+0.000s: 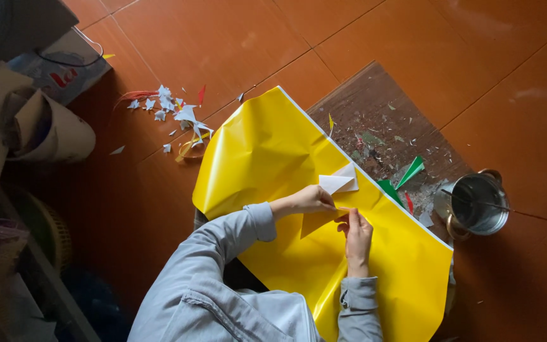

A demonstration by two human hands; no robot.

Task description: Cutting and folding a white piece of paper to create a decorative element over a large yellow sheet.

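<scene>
At the centre of the frame, on the yellow glossy sheet [299, 158], 2 hands, left hand [308, 201] and right hand [357, 235], pinch a small folded yellow piece [316, 221], best creased with fingertips pressed flat and edges aligned.

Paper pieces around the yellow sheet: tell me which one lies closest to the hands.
The white folded piece on the yellow sheet, just above the left hand. The green scraps lie off the sheet to the right; the white cuttings lie far left on the floor.
</scene>
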